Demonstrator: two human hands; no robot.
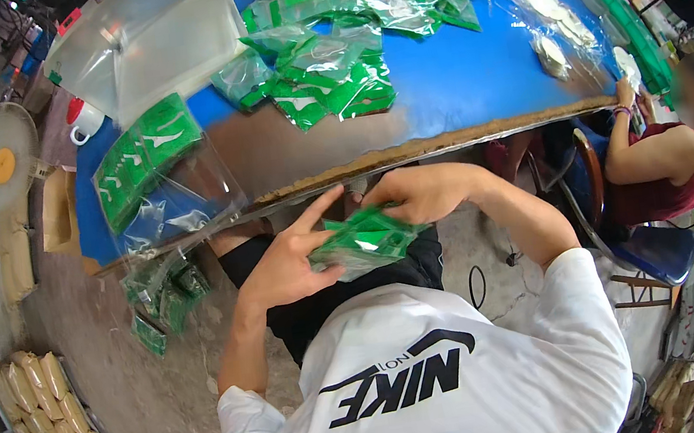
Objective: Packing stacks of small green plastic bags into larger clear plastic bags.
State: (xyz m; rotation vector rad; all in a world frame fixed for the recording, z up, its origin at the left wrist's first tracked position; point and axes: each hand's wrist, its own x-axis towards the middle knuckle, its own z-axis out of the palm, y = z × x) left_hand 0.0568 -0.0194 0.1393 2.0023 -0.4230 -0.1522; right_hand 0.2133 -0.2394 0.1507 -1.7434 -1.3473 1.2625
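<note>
Over my lap, in front of the table edge, I have a clear plastic packet with green contents (365,242) between my hands. My left hand (282,267) grips its left side, thumb below and index finger stretched out past it. The curled fingers of my right hand (427,192) pinch its upper right edge; those fingertips are partly hidden. On the table's left corner lies a stack of flat green printed packets (148,155) with clear plastic hanging over the edge. A loose pile of similar green packets (327,66) lies farther back on the table.
The blue, brown-worn table (471,95) spans ahead. A stack of clear plastic sheets (175,42) and a white mug with a red lid (84,120) stand left. Green packets (167,297) hang below the table edge. A seated co-worker (665,166) handles white pieces at right.
</note>
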